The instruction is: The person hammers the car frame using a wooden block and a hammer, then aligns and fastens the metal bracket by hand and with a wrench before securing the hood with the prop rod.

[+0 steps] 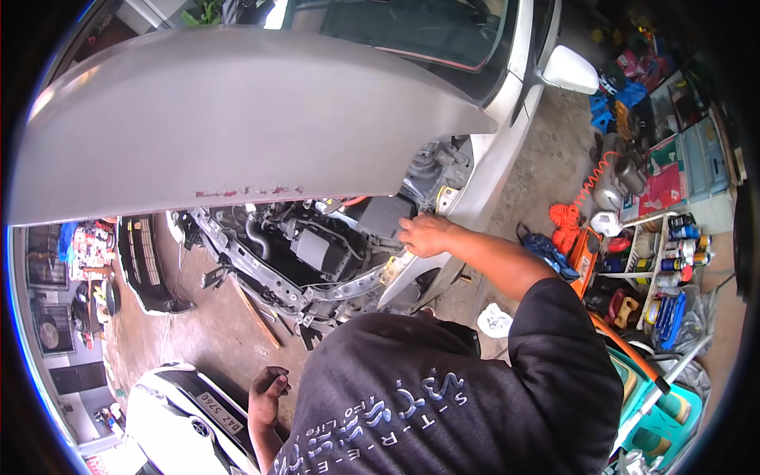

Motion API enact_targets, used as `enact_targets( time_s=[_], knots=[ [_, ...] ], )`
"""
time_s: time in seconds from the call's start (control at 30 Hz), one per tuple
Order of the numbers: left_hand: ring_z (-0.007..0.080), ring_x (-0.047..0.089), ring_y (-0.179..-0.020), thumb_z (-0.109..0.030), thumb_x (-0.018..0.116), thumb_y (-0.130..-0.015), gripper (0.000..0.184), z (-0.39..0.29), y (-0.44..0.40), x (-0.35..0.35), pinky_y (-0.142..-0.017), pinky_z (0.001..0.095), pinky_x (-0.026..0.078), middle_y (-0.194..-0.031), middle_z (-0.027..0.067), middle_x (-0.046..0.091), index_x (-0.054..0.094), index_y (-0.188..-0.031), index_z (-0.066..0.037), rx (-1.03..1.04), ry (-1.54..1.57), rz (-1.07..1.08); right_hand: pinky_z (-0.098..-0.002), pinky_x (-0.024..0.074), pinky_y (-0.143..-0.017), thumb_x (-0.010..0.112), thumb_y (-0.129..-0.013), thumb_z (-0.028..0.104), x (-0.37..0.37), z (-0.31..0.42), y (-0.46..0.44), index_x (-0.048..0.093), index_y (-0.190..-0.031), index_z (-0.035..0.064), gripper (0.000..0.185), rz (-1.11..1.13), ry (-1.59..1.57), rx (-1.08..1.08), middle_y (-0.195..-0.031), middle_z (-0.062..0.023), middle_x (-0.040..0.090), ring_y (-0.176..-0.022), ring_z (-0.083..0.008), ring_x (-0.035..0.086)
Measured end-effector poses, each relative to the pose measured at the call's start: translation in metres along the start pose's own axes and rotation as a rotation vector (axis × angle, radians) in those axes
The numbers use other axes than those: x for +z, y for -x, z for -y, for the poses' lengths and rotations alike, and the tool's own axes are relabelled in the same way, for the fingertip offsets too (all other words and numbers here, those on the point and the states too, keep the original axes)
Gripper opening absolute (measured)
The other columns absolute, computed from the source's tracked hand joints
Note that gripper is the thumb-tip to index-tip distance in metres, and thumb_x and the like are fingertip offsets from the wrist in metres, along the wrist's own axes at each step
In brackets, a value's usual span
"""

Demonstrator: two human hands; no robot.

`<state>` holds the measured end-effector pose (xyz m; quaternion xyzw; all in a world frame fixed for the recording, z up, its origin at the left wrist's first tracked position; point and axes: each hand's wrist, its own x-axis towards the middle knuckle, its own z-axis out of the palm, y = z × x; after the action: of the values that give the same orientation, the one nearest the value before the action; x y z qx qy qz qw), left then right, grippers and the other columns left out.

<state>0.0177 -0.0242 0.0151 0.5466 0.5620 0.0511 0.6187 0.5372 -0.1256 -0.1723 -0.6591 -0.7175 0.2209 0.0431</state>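
- Rightward, white rack (633,275) holding bottles (684,247)
- Raised hood (237,127) partly screening engine bay (277,267)
- Right hand (425,235) at black box (384,215), left hand (267,393) apart; finger grips cannot be told

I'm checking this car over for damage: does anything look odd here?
Yes. Reddish patches mark the lower edge of the raised hood, breaking its smooth grey surface, possibly damage. A detached bumper also sits on the floor, apart from the exposed engine bay.

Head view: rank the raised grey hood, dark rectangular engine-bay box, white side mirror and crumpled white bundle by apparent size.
1. Grey hood
2. Dark box, white mirror: too alike to rank
3. White bundle
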Motion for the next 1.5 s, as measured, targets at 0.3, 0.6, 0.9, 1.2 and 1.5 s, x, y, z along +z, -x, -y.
enact_targets(
  time_s=[0.3,0.6,0.9,1.2,1.5],
  knots=[
    [0.0121,0.06,-0.08,-0.019,0.073,-0.094,0.022,-0.012,-0.006,0.007,-0.075,0.0269,0.047,-0.085,0.0013,0.065,0.068,-0.108,-0.003,0.023,-0.019,0.048,-0.0527,0.0535,-0.088,0.061,-0.098,0.039,0.022,-0.006,-0.017,0.062,-0.112,0.0049,0.036,-0.05,0.062,0.035,-0.11,-0.0186,0.066,-0.099,-0.0409,0.068],
    [0.0124,0.061,-0.08,-0.018,0.071,-0.094,0.02,-0.017,0.005,0.003,-0.075,0.0276,0.048,-0.086,0.0016,0.064,0.067,-0.107,-0.002,0.043,-0.08,0.038,-0.0545,0.0546,-0.086,0.059,-0.1,0.045,0.005,-0.012,-0.072,0.066,-0.108,0.006,0.041,-0.324,-0.17,0.524,-0.102,-0.0196,0.072,-0.1,-0.0409,0.07],
    [0.0131,0.062,-0.079,-0.017,0.072,-0.093,0.021,0.028,0.051,-0.019,-0.074,0.0278,0.048,-0.087,0.0017,0.065,0.068,-0.107,-0.002,0.048,0.003,-0.073,-0.0524,0.0549,-0.092,0.061,-0.099,0.047,-0.019,-0.019,-0.095,0.073,-0.104,0.0039,0.045,-0.456,-0.323,0.998,-0.111,-0.0237,0.072,-0.107,-0.0419,0.069],
    [0.0125,0.061,-0.082,-0.025,0.074,-0.093,0.027,0.108,0.089,-0.022,-0.074,0.0297,0.049,-0.089,0.0017,0.066,0.07,-0.106,-0.002,-0.079,0.154,-0.245,-0.0564,0.0502,-0.08,0.052,-0.104,0.035,-0.048,-0.084,-0.065,0.07,-0.09,-0.003,0.044,-0.697,-0.12,0.688,-0.092,-0.0306,0.069,-0.09,-0.0497,0.067],
    [0.0147,0.061,-0.083,-0.033,0.071,-0.095,0.033,0.131,0.108,0.003,-0.08,0.0328,0.051,-0.087,0.0048,0.068,0.07,-0.107,-0.003,-0.227,0.044,-0.293,-0.028,0.0509,-0.071,0.048,-0.099,0.002,-0.144,-0.082,-0.124,0.065,-0.105,0.0017,0.018,-0.693,-0.67,0.187,-0.082,-0.0049,0.062,-0.075,-0.0124,0.063]
  ],
)
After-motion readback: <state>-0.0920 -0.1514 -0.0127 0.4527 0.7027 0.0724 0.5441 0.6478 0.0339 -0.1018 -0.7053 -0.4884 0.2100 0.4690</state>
